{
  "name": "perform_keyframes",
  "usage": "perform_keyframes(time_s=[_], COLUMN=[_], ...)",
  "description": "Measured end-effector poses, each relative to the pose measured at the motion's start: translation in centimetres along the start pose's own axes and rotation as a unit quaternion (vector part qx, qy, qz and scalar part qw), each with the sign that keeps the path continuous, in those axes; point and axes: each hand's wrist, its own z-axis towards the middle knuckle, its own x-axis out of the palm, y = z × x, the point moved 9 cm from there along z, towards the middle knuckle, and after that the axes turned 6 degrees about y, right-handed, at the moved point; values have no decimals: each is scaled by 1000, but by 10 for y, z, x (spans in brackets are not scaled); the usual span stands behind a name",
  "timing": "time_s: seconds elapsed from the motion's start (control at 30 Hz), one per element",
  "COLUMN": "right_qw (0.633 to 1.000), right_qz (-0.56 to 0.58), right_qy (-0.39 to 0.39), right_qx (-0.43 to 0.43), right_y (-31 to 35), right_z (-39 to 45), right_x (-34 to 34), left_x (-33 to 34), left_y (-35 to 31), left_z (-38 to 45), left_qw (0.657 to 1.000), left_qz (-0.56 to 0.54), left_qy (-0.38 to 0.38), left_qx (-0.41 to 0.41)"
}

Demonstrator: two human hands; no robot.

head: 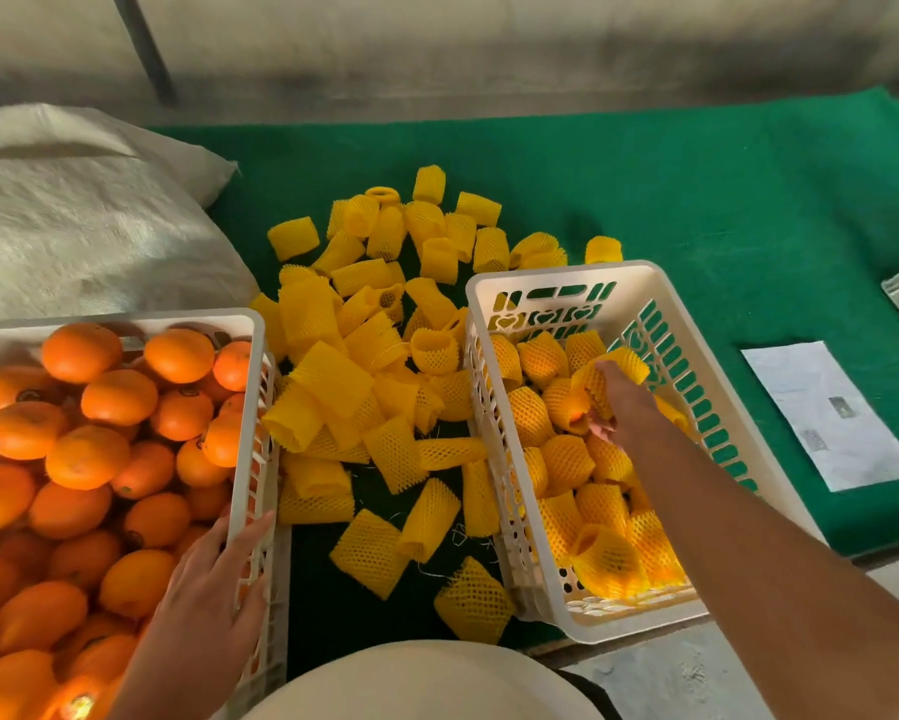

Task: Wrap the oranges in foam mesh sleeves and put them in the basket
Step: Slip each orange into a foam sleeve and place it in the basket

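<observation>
The green felt-covered worktop (pixel 697 200) lies under everything. On my left is the white slotted plastic crate (pixel 252 407), heaped with bare oranges (pixel 120 397). On my right is the white plastic basket (pixel 561 283) that takes the finished ones, its floor already mostly covered with oranges in yellow mesh. Between the two is a loose pile of empty yellow foam mesh sleeves (pixel 374 356), lying at all angles. A white woven sack (pixel 73 226) sits behind the crate and a white printed paper sheet (pixel 826 413) lies off to the far right.

My right hand (pixel 619 402) is reached deep into the basket, fingers curled down around a sleeved orange (pixel 606 379). Its sleeve runs slantwise, the open end flaring up toward the basket's far right wall. It looks low enough to let go.

My left hand (pixel 213 569) rests on the near part of the crate's right rim, fingers straight and holding nothing. The nearest bare oranges lie just left of and under those fingers, so I judge the left hand better placed to take the next fruit, while the empty sleeves lie between both hands.
</observation>
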Motion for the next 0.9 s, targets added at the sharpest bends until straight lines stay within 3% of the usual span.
perform_keyframes(time_s=[0.37, 0.5, 0.67, 0.8, 0.9], right_qw=[998, 998, 984, 952, 920], right_qz=[-56, -40, -141, -218, -263], right_qy=[-39, -29, -9, 24, 61], right_qx=[-1, -50, -110, -215, -285], right_y=[19, 5, -20, -41, -56], right_z=[31, 26, -12, -73, -119], right_x=[10, 6, 2, 19, 41], left_x=[-3, -4, -9, -16, -35], left_y=[-3, -4, -9, -12, 3], left_z=[0, -1, -6, -8, -2], left_qw=[1000, 1000, 999, 997, 995], left_qz=[-3, -13, -14, -9, -31], left_qy=[0, -5, -22, -41, -88], left_qx=[-16, -5, 26, 61, 40])
